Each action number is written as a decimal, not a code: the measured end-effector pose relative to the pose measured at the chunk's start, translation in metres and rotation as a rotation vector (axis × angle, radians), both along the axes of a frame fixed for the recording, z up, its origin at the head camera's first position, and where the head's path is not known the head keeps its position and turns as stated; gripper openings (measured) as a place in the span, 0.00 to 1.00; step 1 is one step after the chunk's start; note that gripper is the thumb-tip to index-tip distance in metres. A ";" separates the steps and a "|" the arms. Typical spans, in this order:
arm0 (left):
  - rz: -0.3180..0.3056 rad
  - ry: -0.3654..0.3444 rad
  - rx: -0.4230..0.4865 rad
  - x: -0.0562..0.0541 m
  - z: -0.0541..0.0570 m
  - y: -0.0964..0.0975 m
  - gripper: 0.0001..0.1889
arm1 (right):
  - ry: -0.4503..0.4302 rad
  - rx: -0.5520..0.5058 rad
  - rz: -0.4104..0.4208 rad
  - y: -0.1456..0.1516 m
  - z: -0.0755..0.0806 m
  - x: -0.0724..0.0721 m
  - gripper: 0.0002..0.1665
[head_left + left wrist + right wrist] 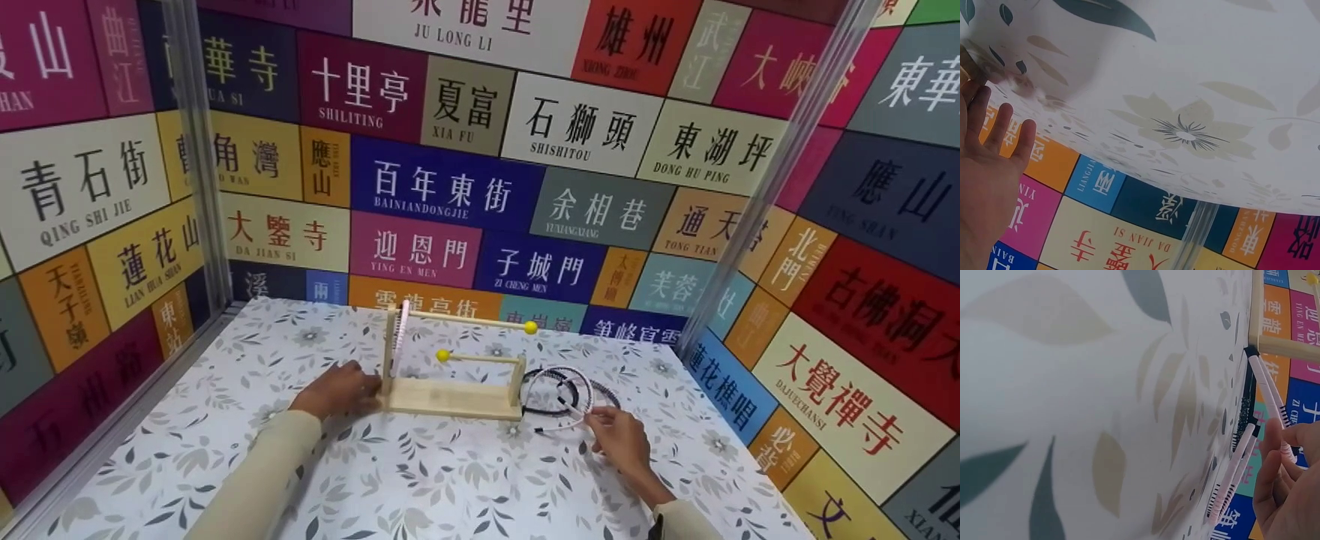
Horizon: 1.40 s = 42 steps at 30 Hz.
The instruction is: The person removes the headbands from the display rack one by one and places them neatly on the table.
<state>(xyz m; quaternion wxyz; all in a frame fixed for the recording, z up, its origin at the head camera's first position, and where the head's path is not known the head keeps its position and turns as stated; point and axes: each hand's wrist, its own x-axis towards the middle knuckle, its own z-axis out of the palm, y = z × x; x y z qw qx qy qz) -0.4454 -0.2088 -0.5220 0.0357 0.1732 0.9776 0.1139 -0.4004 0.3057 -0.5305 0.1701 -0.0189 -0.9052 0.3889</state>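
A pale wooden stand (450, 399) has two horizontal rods, each tipped with a yellow ball. One pink headband (402, 337) hangs on the upper rod, close to the tall upright. At the stand's left end, my left hand (339, 391) grips it by the base; the left wrist view shows the other fingers (999, 126) stretched out, the thumb hidden. To the right of the stand, my right hand (621, 441) pinches a light pink headband (1266, 382) with black tips and small teeth. Another pink headband (1227, 481) and a dark headband (551, 411) lie beside it.
The table (420, 480) has a white cloth printed with leaves and flowers. Walls covered in coloured name panels (442, 180) stand behind and at both sides. Clear vertical strips (202, 165) run down the wall corners.
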 end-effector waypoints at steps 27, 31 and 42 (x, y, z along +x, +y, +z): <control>-0.020 0.026 -0.001 -0.005 -0.005 -0.002 0.16 | 0.007 0.037 0.042 0.004 0.002 0.000 0.16; 0.001 0.020 0.004 -0.003 -0.004 -0.002 0.16 | 0.047 0.051 0.087 -0.004 0.008 0.001 0.16; 0.001 0.012 0.020 -0.006 -0.006 -0.003 0.17 | 0.092 0.062 0.135 -0.030 0.023 -0.006 0.16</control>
